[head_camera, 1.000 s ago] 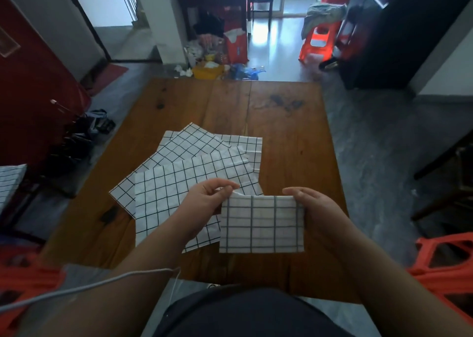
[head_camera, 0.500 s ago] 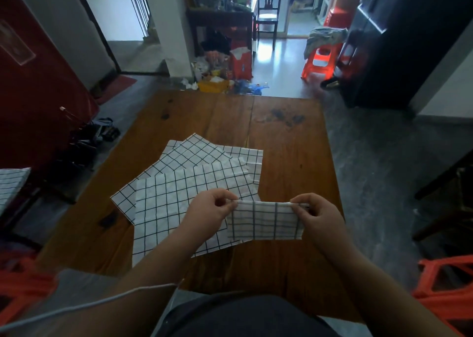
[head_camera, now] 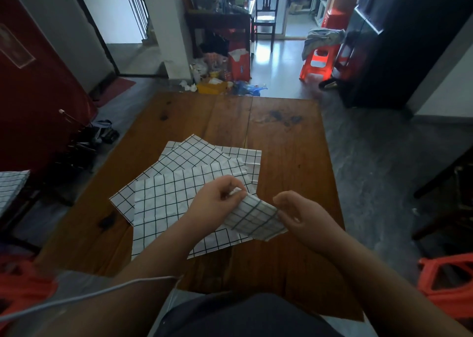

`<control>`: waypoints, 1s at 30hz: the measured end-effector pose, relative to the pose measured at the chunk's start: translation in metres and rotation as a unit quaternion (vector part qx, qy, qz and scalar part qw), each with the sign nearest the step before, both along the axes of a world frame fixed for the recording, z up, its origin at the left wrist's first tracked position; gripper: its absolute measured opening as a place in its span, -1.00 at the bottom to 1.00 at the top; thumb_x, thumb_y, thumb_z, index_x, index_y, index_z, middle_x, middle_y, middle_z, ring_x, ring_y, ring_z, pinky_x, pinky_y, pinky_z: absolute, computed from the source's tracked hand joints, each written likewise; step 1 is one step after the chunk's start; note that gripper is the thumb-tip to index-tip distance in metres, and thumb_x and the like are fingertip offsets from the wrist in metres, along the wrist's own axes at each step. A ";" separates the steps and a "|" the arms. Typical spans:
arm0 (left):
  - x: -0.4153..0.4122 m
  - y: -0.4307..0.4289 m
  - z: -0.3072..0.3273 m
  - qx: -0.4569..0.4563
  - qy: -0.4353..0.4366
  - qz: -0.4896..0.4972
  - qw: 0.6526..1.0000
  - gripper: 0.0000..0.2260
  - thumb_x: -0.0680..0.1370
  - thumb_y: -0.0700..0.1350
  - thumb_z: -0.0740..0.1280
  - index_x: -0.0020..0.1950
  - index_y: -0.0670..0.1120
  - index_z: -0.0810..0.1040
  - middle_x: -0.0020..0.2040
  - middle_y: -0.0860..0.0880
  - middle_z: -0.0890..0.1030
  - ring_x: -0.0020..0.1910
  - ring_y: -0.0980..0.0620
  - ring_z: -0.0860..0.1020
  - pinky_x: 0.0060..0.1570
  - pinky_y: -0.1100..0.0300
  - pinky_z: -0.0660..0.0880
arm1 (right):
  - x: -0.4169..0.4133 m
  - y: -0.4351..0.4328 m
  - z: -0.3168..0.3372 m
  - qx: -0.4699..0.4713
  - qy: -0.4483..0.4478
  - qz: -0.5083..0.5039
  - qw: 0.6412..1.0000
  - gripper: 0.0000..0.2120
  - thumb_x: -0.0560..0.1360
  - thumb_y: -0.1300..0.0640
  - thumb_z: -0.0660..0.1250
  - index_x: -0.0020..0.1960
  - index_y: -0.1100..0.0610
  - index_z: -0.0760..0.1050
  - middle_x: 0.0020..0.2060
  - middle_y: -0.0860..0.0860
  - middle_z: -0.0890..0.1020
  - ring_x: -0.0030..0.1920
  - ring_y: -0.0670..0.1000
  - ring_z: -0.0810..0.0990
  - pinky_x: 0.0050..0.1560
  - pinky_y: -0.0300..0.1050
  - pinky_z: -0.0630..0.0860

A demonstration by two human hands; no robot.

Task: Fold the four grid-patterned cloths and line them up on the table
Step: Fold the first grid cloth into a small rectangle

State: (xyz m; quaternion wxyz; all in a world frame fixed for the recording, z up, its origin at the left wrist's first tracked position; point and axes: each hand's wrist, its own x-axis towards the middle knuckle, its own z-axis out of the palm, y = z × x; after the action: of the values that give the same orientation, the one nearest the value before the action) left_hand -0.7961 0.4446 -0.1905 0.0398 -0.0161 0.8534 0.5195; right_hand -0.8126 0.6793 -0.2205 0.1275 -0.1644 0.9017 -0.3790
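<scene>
Head view: left hand (head_camera: 217, 201) and right hand (head_camera: 298, 212) grips pinch folded cloth (head_camera: 256, 217) ends.

Folded cloth (head_camera: 256, 217) right of cloth pile (head_camera: 184, 180) on table (head_camera: 286, 142).

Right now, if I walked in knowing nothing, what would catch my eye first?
Most likely the two bare hands at the centre: the left hand and right hand pinch a small folded grid-patterned cloth between them, just above the near part of the wooden table. Behind them, a fan of unfolded grid cloths lies overlapping on the table's left half. A bright orange stool glows on the floor beyond.
</scene>
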 end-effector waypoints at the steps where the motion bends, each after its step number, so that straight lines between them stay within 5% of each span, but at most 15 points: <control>1: -0.001 0.002 0.002 -0.002 0.000 -0.008 1.000 -0.92 0.59 -0.06 0.39 -0.08 0.11 0.61 -0.05 0.03 0.63 -0.02 0.04 0.56 -0.11 0.08 0.54 | 0.000 -0.007 0.003 -0.017 -0.019 0.011 1.000 -0.82 0.60 0.01 0.30 0.19 -0.16 0.48 0.05 -0.27 0.58 0.10 -0.25 0.56 -0.09 -0.34 0.54; 10: -0.005 0.003 0.008 -0.026 -0.011 -0.041 0.999 -0.93 0.61 -0.01 0.35 -0.04 0.12 0.62 -0.11 0.10 0.66 -0.09 0.18 0.60 -0.15 0.24 0.49 | -0.002 -0.040 0.014 -0.042 0.049 -0.013 0.998 -0.84 0.62 -0.01 0.24 -0.10 -0.21 0.50 -0.17 -0.17 0.62 -0.11 -0.20 0.57 -0.11 -0.21 0.55; 16: 0.007 -0.018 0.004 0.052 -0.032 -0.022 0.998 -0.86 0.63 -0.15 0.35 -0.03 0.02 0.69 -0.14 0.06 0.72 -0.15 0.13 0.66 -0.15 0.24 0.61 | -0.003 -0.030 0.011 -0.111 0.002 -0.063 0.992 -0.83 0.62 0.07 0.27 -0.10 -0.06 0.58 -0.20 -0.13 0.64 -0.15 -0.17 0.57 -0.14 -0.18 0.49; 20: 0.008 -0.018 0.003 0.031 -0.014 -0.021 0.999 -0.87 0.61 -0.14 0.38 -0.02 0.04 0.70 -0.13 0.10 0.72 -0.12 0.16 0.66 -0.11 0.24 0.61 | 0.002 -0.038 0.015 -0.123 0.014 -0.028 0.992 -0.90 0.61 0.07 0.27 0.03 -0.05 0.57 -0.09 -0.14 0.65 -0.07 -0.15 0.60 -0.11 -0.20 0.60; 24: 0.010 -0.016 0.006 -0.021 -0.002 -0.043 0.999 -0.85 0.60 -0.10 0.39 -0.07 0.16 0.68 -0.15 0.23 0.70 -0.11 0.28 0.63 -0.13 0.39 0.52 | 0.001 -0.045 0.017 -0.133 0.068 -0.060 0.987 -0.86 0.63 0.05 0.26 -0.04 -0.04 0.58 -0.16 -0.15 0.65 -0.13 -0.16 0.60 -0.13 -0.18 0.58; 30: 0.015 -0.019 -0.005 -0.038 0.007 -0.012 0.999 -0.90 0.60 -0.09 0.40 0.01 0.03 0.72 -0.13 0.17 0.71 -0.10 0.30 0.62 -0.06 0.32 0.51 | 0.003 -0.037 0.017 -0.182 0.031 -0.075 0.980 -0.81 0.63 0.10 0.27 -0.09 -0.02 0.61 -0.20 -0.11 0.66 -0.18 -0.09 0.61 -0.16 -0.23 0.55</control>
State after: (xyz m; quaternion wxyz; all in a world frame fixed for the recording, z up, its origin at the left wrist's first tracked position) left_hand -0.7815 0.4255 -0.1952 0.0396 -0.0038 0.8729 0.4863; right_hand -0.8093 0.6422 -0.2031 0.0392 -0.1286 0.8310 -0.5398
